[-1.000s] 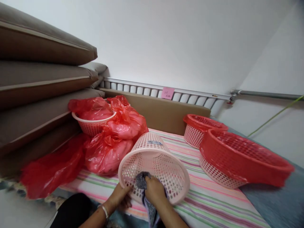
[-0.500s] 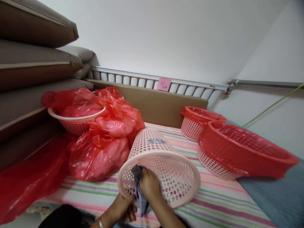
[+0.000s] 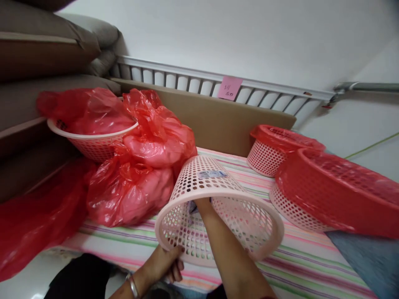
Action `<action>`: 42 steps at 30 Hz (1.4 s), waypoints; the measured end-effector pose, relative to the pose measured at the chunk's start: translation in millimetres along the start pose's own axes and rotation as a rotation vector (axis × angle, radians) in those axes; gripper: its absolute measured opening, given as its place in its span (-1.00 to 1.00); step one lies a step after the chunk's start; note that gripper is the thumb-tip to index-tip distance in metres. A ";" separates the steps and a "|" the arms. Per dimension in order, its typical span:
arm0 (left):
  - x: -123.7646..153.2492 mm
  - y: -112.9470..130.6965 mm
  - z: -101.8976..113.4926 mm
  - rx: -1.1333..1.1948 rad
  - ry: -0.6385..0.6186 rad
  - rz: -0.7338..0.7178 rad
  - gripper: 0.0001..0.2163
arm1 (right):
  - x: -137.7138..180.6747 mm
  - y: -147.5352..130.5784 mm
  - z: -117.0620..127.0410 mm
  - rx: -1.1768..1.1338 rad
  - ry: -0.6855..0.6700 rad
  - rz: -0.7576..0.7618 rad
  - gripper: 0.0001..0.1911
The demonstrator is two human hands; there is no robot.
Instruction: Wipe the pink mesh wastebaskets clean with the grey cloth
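A pale pink perforated plastic basket (image 3: 190, 176) lies on its side, its mouth towards me and a bluish label (image 3: 212, 174) on its upper wall. At the lower left of the mouth, my left hand (image 3: 170, 263) is closed on the rim, thumb up at the edge and fingers curled below. My right hand (image 3: 202, 202) reaches deep inside the basket, closed around a grey-purple cloth (image 3: 193, 207). The basket's upper wall hides most of that hand and much of the cloth.
Red plastic bags (image 3: 134, 191) full of something pink lie left, by a bag-draped basket (image 3: 93, 141). Right stand two baskets lined with red bags, one small (image 3: 264, 158) and one large (image 3: 289, 207). Striped fabric (image 3: 299, 261) covers the surface; stacked cushions (image 3: 37, 54) rise left.
My right hand has moved from the basket's mouth deeper inside with the cloth. My left hand stays at the rim. The view has shifted slightly, and the basket's mouth appears turned somewhat rightward.
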State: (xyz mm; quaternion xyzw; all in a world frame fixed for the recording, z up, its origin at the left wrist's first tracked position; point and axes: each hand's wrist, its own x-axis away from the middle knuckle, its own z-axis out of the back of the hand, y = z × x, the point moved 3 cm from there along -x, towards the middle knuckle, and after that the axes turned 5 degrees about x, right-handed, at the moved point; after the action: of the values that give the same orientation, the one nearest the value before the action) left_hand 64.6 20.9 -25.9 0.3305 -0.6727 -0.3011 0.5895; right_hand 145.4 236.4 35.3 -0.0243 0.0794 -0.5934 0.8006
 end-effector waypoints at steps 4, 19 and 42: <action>-2.8 0.7 -1.5 -0.012 0.022 -0.009 -0.53 | 30.0 -1.5 11.5 0.032 -0.012 -0.003 -0.60; -0.6 -0.4 -5.2 0.067 0.050 -0.213 -0.46 | 201.4 -17.3 22.0 0.043 -0.055 0.032 -0.58; -5.5 -2.8 0.1 -0.006 0.051 0.019 -0.56 | 55.2 -0.7 16.4 0.000 -0.124 -0.095 -0.60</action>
State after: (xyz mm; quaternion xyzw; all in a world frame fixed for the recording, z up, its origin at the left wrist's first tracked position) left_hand 65.3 23.6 -31.3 0.3300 -0.6597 -0.2888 0.6103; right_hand 163.0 182.6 46.1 -0.0649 0.0285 -0.6280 0.7750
